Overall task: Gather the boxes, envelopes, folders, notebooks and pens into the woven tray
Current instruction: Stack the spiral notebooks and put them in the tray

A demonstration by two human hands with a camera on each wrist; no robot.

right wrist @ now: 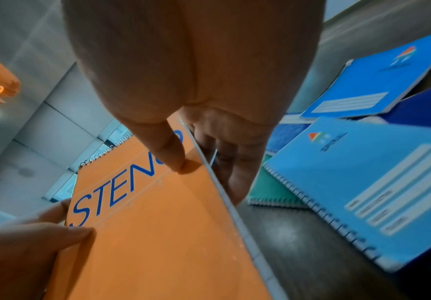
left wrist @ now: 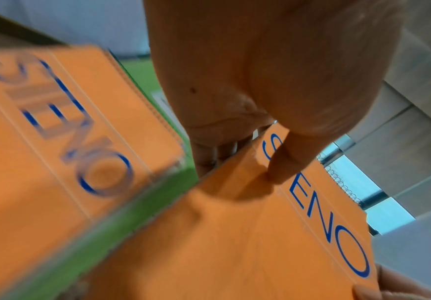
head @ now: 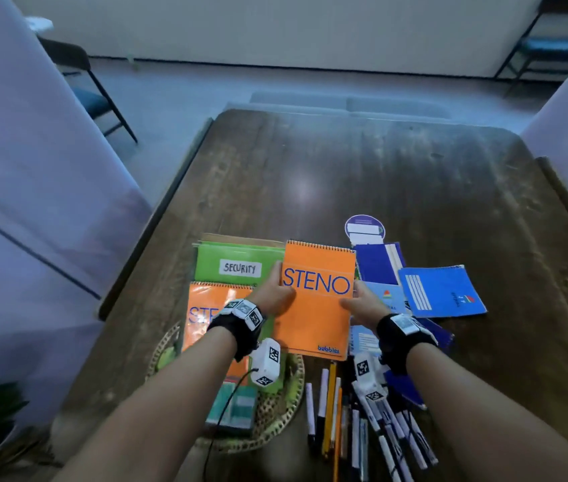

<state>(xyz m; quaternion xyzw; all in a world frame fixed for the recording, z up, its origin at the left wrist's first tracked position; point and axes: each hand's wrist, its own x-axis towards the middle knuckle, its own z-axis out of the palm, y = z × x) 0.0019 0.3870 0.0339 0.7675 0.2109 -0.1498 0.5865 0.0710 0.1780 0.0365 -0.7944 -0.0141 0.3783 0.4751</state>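
Observation:
An orange STENO notebook (head: 314, 300) (left wrist: 247, 243) (right wrist: 157, 233) is held off the table by both hands. My left hand (head: 274, 293) (left wrist: 247, 158) pinches its left edge, thumb on the cover and fingers beneath. My right hand (head: 362, 302) (right wrist: 204, 162) pinches its right edge the same way. The woven tray (head: 275, 415) lies at the near left, holding a second orange STENO notebook (head: 213, 318) (left wrist: 55, 142), a green SECURITY folder (head: 237, 264) and a teal box (head: 234, 408). Several pens (head: 355, 419) lie on the table near the front.
Blue notebooks (head: 441, 290) (right wrist: 378, 178) and dark blue folders (head: 378, 262) are heaped right of the held notebook, with a round purple card (head: 364, 229) behind them. The far half of the wooden table (head: 362, 168) is bare. White-draped tables flank both sides.

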